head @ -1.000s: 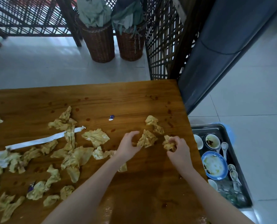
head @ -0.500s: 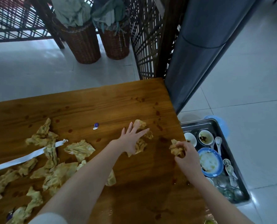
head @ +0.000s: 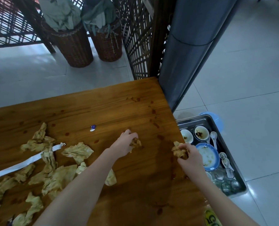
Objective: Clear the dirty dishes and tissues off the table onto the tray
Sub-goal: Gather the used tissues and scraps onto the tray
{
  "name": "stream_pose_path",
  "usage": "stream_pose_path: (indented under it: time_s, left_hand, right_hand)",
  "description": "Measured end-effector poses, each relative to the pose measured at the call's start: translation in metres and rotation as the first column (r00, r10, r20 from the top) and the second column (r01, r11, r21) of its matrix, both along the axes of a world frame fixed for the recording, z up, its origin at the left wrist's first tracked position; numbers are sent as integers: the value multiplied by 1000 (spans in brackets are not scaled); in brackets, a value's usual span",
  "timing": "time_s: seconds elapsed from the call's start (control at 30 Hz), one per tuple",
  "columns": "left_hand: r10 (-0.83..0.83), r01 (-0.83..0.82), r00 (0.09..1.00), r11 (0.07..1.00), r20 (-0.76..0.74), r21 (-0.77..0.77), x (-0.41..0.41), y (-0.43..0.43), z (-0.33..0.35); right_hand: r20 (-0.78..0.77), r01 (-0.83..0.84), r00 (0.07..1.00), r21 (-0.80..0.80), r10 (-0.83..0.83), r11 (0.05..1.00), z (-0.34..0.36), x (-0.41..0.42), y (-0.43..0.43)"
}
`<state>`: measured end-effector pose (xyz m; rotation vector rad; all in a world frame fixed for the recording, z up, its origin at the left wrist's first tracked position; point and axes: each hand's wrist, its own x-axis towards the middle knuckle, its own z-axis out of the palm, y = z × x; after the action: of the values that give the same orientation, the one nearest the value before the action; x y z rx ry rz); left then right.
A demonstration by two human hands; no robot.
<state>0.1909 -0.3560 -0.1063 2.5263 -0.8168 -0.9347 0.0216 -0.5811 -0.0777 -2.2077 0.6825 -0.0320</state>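
My left hand (head: 125, 143) grips a crumpled, stained tissue (head: 136, 142) on the wooden table (head: 119, 105), right of its middle. At the table's right edge my right hand (head: 190, 159) holds another balled tissue (head: 178, 150). Several more soiled tissues (head: 77, 151) lie scattered over the table's left half, with a long white paper strip (head: 16, 167) among them. Beside the table, low on the floor, a metal tray (head: 207, 119) carries a blue-rimmed plate (head: 208, 156), small sauce bowls (head: 201, 132), spoons and glasses.
A small blue and white scrap (head: 93, 128) lies on the table behind my left hand. Two wicker baskets (head: 73, 44) of cloths stand beyond the table by a dark lattice screen (head: 140, 38). A grey column (head: 187, 46) rises at the table's far right corner.
My left hand, flat over the tissues half a second ago, has closed around them. My right hand has carried its tissue slightly right toward the table edge. The view swung right.
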Motion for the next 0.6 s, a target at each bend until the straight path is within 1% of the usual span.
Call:
stream_pose_path:
  time_s: [0.07, 0.13, 0.27, 0.33, 0.43, 0.5, 0.6]
  left_hand:
    - [118, -120, 991, 992, -63, -25, -6, 5, 4]
    - [167, -174, 982, 982, -93, -74, -10, 7, 8]
    - [188, -198, 980, 954, -64, -226, -22, -8, 26]
    - [211, -216, 976, 931, -49, -294, -34, -26, 38]
    - [211, -198, 978, 903, -9, -382, -56, -61, 49]
    - [200, -189, 980, 898, -14, -398, -68, -89, 53]
    - [197, -199, 979, 902, -45, -383, -82, -132, 51]
  right_hand:
    - [0, 18, 1000, -10, -18, 1000, 3, -5, 1]
    - [4, 38, 999, -27, -38, 999, 4, -11, 4]
    - [-13, 68, 998, -29, -68, 997, 8, -26, 3]
    - [-22, 83, 996, -6, -83, 997, 10, -32, -3]
    - [-11, 129, 992, 18, -129, 991, 11, -41, -21]
    - [-3, 157, 988, 31, -157, 987, 11, -46, -39]
    - [-4, 178, 984, 21, -178, 984, 9, -54, -74]
